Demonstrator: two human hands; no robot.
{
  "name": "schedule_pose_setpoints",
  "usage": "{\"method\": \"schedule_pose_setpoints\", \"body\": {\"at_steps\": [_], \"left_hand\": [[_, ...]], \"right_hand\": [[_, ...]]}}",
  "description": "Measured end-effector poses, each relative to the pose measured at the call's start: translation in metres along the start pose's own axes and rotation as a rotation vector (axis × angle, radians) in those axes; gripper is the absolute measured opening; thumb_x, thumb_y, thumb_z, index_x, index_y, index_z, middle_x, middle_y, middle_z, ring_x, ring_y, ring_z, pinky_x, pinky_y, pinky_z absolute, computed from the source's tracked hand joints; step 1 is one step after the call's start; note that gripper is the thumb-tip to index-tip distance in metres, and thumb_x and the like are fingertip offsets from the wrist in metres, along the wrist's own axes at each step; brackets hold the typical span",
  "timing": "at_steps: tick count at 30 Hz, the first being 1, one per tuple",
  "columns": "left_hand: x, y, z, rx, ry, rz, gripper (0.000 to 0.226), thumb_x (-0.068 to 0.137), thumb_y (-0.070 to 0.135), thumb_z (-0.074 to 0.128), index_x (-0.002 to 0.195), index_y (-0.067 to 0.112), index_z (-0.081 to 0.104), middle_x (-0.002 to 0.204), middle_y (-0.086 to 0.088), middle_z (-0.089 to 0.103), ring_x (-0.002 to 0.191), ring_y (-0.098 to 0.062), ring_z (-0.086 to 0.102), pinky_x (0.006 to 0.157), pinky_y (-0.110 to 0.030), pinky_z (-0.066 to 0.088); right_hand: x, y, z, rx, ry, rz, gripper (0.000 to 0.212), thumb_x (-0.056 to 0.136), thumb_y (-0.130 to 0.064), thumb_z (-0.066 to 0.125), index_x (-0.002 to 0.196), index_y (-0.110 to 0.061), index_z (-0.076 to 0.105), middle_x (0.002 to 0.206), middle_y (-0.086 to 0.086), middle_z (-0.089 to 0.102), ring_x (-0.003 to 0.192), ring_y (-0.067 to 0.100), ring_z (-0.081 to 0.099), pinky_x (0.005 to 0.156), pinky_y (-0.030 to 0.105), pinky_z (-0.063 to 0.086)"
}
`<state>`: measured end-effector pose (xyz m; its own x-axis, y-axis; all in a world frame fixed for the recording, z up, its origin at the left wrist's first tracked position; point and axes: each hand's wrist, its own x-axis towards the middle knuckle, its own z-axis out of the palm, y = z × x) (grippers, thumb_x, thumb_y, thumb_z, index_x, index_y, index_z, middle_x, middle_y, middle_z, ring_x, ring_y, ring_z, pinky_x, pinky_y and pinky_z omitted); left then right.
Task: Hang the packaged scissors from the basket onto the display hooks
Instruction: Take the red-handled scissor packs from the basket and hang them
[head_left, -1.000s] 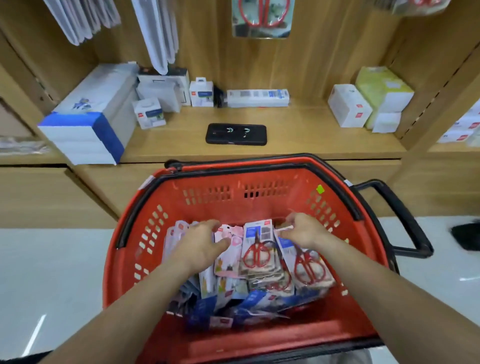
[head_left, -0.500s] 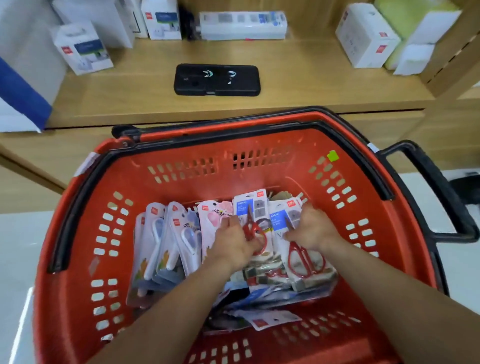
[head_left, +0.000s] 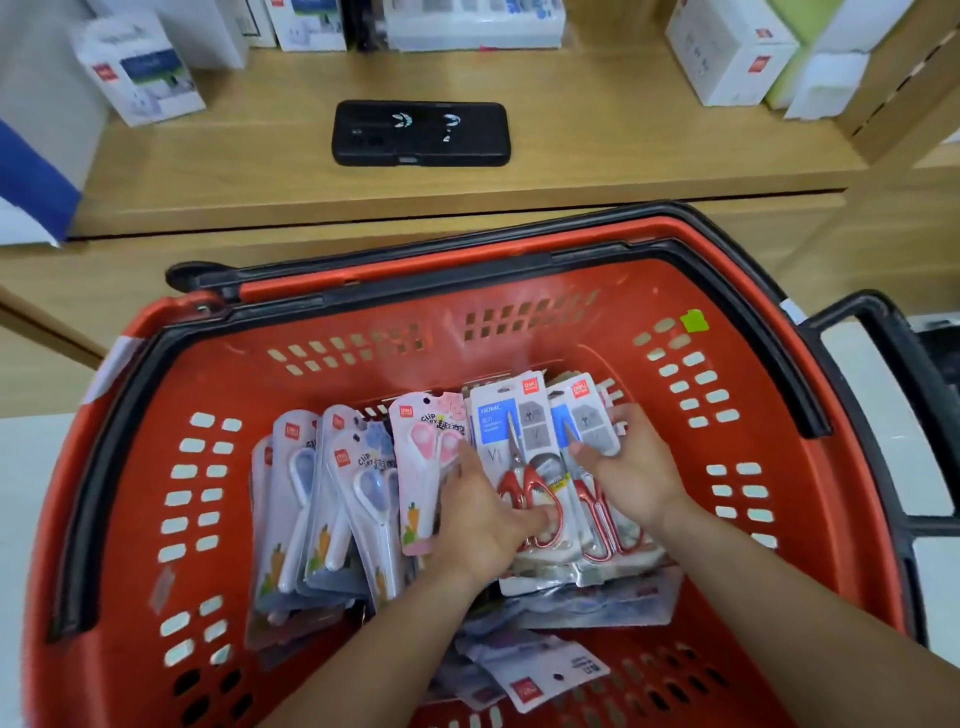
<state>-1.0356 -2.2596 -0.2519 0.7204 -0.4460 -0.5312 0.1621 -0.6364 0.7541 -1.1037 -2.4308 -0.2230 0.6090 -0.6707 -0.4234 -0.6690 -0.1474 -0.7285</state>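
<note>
A red perforated plastic basket (head_left: 519, 332) with a black rim is holding a heap of carded scissors: two red-handled scissors packs (head_left: 511, 421) are lying overlapped mid-basket, while a pink-handled pack (head_left: 423, 447) and pale blue-handled packs (head_left: 332, 493) are leaning at their left.

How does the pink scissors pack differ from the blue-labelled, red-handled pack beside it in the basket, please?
The pink scissors pack has a pink card and pink handles; the red-handled pack has a white card, blue label and red handles. The left hand has its grip on the red-handled pack, thumb on top, not the pink scissors pack. Both bear a red brand tag and lie in the red basket.
</note>
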Motion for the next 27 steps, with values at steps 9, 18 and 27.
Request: {"method": "schedule_pose_setpoints", "body": {"at_steps": [9,18,27], "left_hand": [[-0.001,0.001,-0.006,-0.145,-0.048,0.208,0.113,0.061,0.022,0.094,0.154,0.041,0.035,0.133,0.014,0.054,0.125,-0.008,0.058,0.104,-0.028,0.051],[-0.001,0.023,-0.022,-0.401,-0.091,0.089,0.018,0.098,0.021,0.071,0.114,0.03,0.07,0.105,0.01,0.08,0.099,-0.006,0.075,0.085,-0.021,0.059],[0.01,0.025,-0.07,-0.228,-0.022,0.125,0.043,0.087,0.015,0.083,0.126,0.018,0.063,0.109,0.008,0.077,0.098,-0.002,0.074,0.08,-0.016,0.056]], "right_hand": [[-0.012,-0.009,0.003,0.203,-0.248,-0.021,0.025,0.087,-0.023,0.082,0.109,-0.024,0.07,0.103,-0.007,0.079,0.097,0.011,0.074,0.087,0.027,0.056],[-0.008,-0.025,0.006,0.308,-0.245,-0.153,0.029,0.101,-0.001,0.059,0.122,-0.016,0.071,0.111,-0.002,0.078,0.105,0.016,0.074,0.096,0.034,0.058],[0.022,-0.026,-0.005,0.1,-0.071,-0.004,0.024,0.105,-0.024,0.054,0.119,-0.017,0.072,0.089,-0.005,0.068,0.083,0.015,0.061,0.078,0.031,0.046]]}}
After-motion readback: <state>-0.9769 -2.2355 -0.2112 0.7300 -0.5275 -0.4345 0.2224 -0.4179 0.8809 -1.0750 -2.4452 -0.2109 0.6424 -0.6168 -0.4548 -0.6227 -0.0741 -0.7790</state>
